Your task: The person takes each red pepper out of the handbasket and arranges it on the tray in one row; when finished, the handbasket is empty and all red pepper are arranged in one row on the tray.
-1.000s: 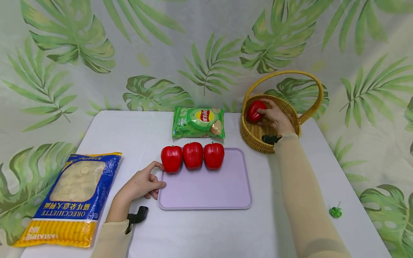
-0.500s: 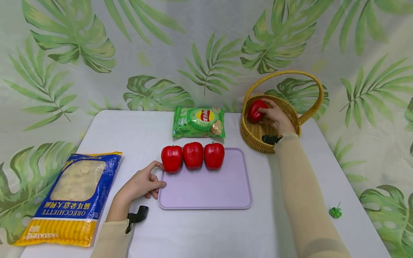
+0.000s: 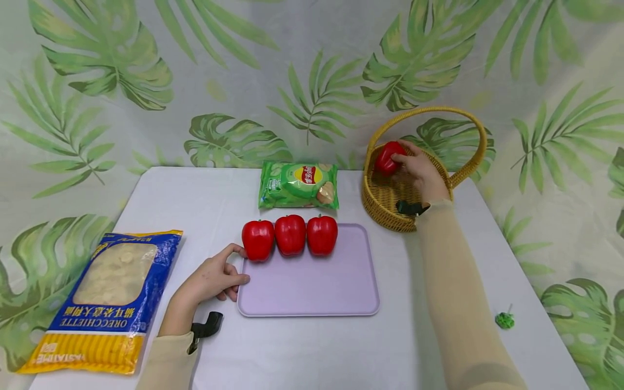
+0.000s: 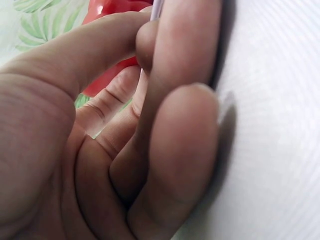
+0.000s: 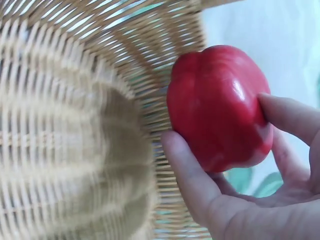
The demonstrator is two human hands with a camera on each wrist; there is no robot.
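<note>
My right hand (image 3: 418,169) grips a red bell pepper (image 5: 217,107) between thumb and fingers. In the right wrist view the pepper is up beside the wall of a woven wicker basket (image 3: 387,214), above its bottom. My left hand (image 3: 214,277) holds the left edge of a pale purple tray (image 3: 312,290), its thumb on the rim and other fingers curled beside it. In the left wrist view the tray's rim (image 4: 156,9) shows between thumb and fingers. Three red bell peppers (image 3: 291,235) stand in a row along the tray's far edge, the leftmost near my left index finger.
A green chip bag (image 3: 298,185) lies behind the tray. On the left is a large blue and yellow orecchiette bag (image 3: 104,303). A small green object (image 3: 505,320) lies near the right edge of the white table. The basket's tall handle (image 3: 480,154) arches over it.
My right hand has raised the bell pepper a little, toward the back of the basket. The left hand, tray and three peppers have stayed in place.
</note>
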